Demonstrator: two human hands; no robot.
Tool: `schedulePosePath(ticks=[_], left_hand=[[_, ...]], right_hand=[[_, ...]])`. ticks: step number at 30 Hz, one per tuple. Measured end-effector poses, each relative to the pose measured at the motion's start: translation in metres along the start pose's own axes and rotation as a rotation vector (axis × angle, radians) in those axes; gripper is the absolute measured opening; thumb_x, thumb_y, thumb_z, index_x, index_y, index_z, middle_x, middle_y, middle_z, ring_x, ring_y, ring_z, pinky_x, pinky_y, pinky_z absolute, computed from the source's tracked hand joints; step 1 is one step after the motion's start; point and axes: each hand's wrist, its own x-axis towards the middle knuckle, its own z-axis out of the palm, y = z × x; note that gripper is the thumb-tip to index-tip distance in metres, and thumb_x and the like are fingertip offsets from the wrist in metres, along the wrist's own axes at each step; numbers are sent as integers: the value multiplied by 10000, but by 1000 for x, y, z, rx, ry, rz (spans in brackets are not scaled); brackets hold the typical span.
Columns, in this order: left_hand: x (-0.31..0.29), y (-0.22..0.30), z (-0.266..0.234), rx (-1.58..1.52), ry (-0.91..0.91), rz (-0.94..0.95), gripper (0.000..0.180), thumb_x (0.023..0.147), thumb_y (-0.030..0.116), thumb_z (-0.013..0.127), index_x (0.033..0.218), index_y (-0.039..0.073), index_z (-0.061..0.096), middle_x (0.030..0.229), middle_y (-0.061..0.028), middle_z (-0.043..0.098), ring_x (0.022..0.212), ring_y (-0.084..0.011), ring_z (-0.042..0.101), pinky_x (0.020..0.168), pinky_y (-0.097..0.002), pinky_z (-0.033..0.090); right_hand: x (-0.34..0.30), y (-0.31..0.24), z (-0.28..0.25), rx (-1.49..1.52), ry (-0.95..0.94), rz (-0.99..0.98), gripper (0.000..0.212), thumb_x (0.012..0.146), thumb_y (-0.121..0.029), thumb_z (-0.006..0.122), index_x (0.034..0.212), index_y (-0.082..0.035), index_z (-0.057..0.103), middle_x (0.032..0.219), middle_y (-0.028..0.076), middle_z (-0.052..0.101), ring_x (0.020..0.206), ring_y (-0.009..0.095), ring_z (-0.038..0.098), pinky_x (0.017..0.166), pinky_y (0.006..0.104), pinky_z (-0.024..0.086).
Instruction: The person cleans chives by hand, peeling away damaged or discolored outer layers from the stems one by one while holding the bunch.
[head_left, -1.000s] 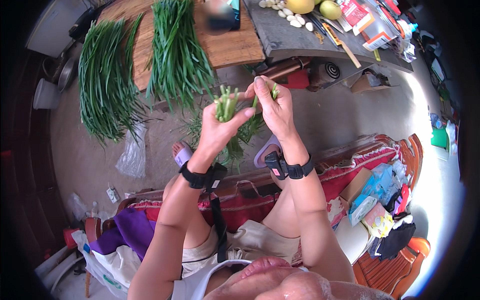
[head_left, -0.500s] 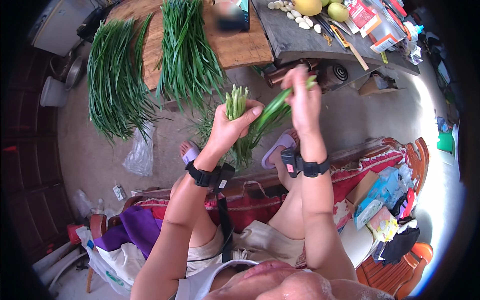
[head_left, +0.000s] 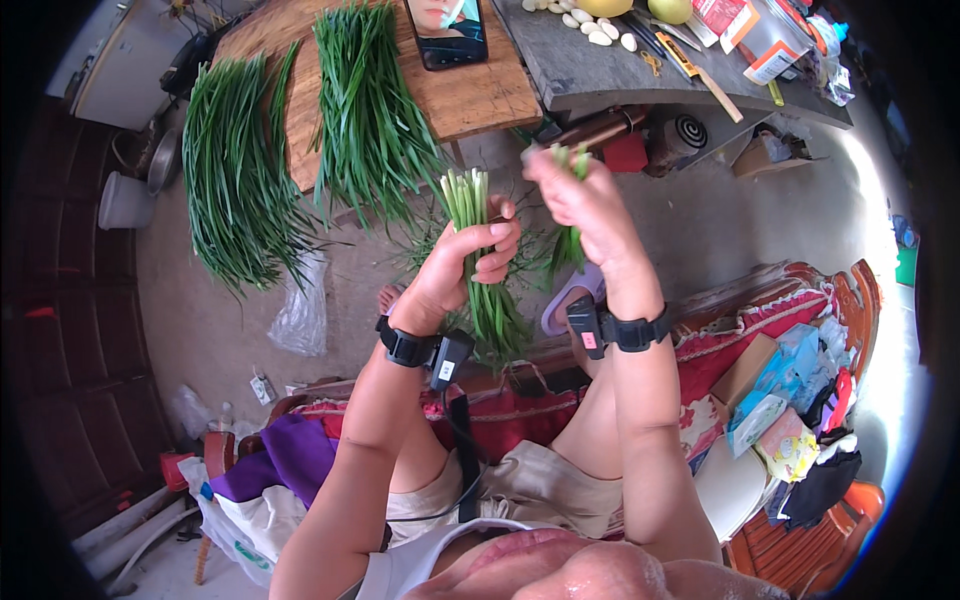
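Observation:
A bundle of green chives (head_left: pixel 466 205) stands in the grip of my left hand (head_left: pixel 460 258), pale cut ends up and leaves hanging below. My right hand (head_left: pixel 592 205), slightly smeared by motion, is closed round a smaller bunch of chives (head_left: pixel 567 247) just to the right; its leaves hang down apart from the bundle. Beyond my hands, a large pile of chives (head_left: pixel 368 120) lies on the wooden table (head_left: pixel 480 95). Another pile of chives (head_left: pixel 235 165) droops over the table's left side.
A phone (head_left: pixel 447 40) stands on the wooden table. To the right, a grey table (head_left: pixel 600 85) holds garlic cloves (head_left: pixel 600 38), fruit, a box cutter (head_left: pixel 677 55) and jars. Chive scraps and a plastic bag (head_left: pixel 300 310) lie on the floor. I sit on a red-covered bench (head_left: pixel 700 350).
My right hand has moved left, nearer my left hand, with its bunch now hanging downward. My left hand's fingers have shifted on the bundle, which shows more of its stems.

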Motion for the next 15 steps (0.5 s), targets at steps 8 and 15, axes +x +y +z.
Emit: schedulePosePath(ticks=[8, 15], left_hand=[[-1, -4, -3, 125, 67, -3, 151, 875, 174, 585, 916, 92, 465, 666, 41, 394, 517, -44, 372, 417, -182, 269], [-2, -5, -8, 180, 61, 17, 221, 919, 290, 592, 953, 97, 489, 686, 42, 403, 536, -48, 376, 446, -190, 285]], right_hand=[[1, 9, 23, -307, -63, -250, 264, 856, -181, 704, 1056, -14, 663, 690, -24, 597, 654, 9, 510, 583, 198, 433], [4, 16, 23, -131, -124, -206, 196, 851, -134, 708, 1013, -28, 675, 797, 2, 652, 733, 36, 551, 660, 202, 463]])
